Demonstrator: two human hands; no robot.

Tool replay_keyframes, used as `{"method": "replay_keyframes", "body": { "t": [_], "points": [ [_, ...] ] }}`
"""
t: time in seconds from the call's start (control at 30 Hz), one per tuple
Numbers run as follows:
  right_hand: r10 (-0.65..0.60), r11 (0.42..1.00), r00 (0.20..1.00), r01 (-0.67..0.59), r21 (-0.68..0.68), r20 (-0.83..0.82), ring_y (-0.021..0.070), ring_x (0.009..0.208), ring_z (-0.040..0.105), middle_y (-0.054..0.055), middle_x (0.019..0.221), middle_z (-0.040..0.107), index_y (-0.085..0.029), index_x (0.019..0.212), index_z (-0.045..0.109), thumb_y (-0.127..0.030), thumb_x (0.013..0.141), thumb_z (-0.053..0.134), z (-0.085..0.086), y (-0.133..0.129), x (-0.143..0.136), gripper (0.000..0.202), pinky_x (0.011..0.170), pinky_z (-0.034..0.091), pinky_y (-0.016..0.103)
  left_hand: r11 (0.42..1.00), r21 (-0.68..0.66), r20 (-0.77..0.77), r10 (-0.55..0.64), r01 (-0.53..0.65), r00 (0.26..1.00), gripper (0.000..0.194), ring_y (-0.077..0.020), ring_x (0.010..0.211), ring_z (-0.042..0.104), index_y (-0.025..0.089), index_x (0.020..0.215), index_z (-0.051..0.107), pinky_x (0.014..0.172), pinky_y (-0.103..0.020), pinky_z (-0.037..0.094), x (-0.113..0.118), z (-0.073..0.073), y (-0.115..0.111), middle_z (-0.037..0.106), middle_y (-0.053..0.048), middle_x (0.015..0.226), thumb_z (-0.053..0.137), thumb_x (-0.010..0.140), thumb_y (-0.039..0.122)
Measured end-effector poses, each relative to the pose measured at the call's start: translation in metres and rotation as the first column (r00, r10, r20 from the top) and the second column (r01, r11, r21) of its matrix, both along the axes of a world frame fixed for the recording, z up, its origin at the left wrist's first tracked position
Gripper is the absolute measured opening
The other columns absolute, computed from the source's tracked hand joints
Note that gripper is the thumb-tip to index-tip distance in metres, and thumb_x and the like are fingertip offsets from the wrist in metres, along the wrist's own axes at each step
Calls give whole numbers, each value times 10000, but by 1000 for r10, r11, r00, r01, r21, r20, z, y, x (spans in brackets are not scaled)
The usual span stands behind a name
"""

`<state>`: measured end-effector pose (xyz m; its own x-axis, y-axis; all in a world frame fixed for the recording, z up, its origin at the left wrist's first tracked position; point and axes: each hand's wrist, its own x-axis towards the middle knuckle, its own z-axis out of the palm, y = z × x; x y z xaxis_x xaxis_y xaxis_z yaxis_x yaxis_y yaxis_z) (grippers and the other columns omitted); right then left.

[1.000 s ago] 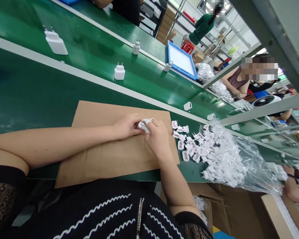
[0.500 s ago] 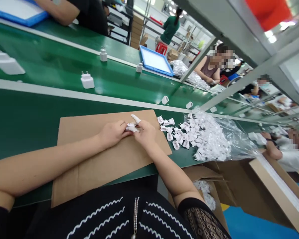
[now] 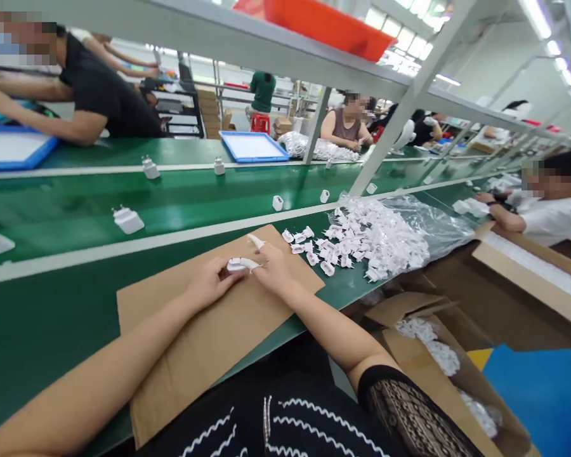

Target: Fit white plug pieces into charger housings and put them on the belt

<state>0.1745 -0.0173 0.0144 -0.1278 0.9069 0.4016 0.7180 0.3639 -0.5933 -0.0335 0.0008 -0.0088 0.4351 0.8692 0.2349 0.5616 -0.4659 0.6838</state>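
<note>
My left hand is closed on a small white plastic piece, pinched between fingers and thumb above the brown cardboard sheet. At its 3 o'clock end is my right hand, its thumb and forefinger wearing white covers; the two are spread apart, the thumb lying at the piece, though I can't tell how firmly it presses. Just off the sheet toward 3 o'clock, loose white plug parts lie scattered, and past them a big heap of them spills from a clear plastic bag. Judging by that heap, far more are loose than the single piece I have in hand, and I can't tell whether mine is finished. Across the green strip, a white adapter with two pins lies at 10 o'clock from my hands, another between 10 and 11, and a third near 12. These look whole, as I judge. White housings lie at 1 and 2 o'clock; I make out no pins on them.
</note>
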Motion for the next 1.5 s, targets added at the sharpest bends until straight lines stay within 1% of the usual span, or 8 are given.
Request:
{"method": "replay_keyframes", "body": {
  "t": [0.13,0.27,0.47,0.63,0.8,0.97,1.27,1.5],
  "points": [
    [-404,896,864,440,-58,301,474,1490,293,228,1584,402,-202,1566,437,-608,895,631,24,20,38,808,1167,239,694,979,-192,188,99,-62,977,562,-236,815,671,180,1120,717,730,-345,524,-3,-6,8,747,-89,1010,707,796,638],
    [-451,733,785,597,-326,425,585,1525,55,196,1703,167,-271,1614,342,-813,848,492,32,39,71,951,1096,119,813,972,-217,159,128,-92,979,584,-262,875,681,172,1094,731,782,-372,536,-3,-4,11,752,-97,1025,738,756,648],
    [-398,815,769,547,-192,500,397,1330,462,203,1533,460,-191,1351,631,-518,958,536,6,48,72,520,1126,271,632,986,-153,104,89,-73,991,539,-265,880,689,193,1083,730,779,-374,546,-4,-2,13,754,-85,1020,679,807,653],
    [-447,828,789,543,-139,421,335,1157,527,194,1300,585,-128,1149,676,-208,874,644,-1,52,73,288,1032,387,509,976,-173,55,146,-134,988,574,-287,894,698,195,1073,730,759,-382,555,-2,2,7,754,-91,1007,660,796,694],
    [-483,839,844,522,-150,235,290,1095,544,161,1197,601,-139,1053,683,-132,841,657,-1,60,87,214,935,456,399,949,-281,-59,132,-143,990,616,-300,860,705,197,1014,745,739,-381,549,3,29,12,761,-86,946,655,747,744],
    [-588,805,801,565,-181,-115,269,1073,559,144,1195,577,-153,1022,669,-100,809,636,1,67,106,222,949,458,381,929,-251,-93,258,-273,962,659,-257,672,663,187,1084,727,615,-353,531,7,60,58,745,-66,842,691,697,718],
    [-533,813,260,423,-401,-805,148,681,539,-9,741,537,-213,825,525,-177,903,424,4,81,154,132,645,493,252,818,-47,-257,545,-573,798,402,-362,998,677,157,1091,662,718,-352,490,5,58,171,726,-110,982,661,807,442],
    [-307,946,-86,78,-314,-948,176,763,641,19,732,619,-218,817,549,-150,920,369,15,68,172,218,763,600,367,760,-57,-270,613,-647,743,482,-411,1130,617,59,1145,638,904,-448,499,-3,51,182,663,-196,1134,687,804,397]
  ]
}}
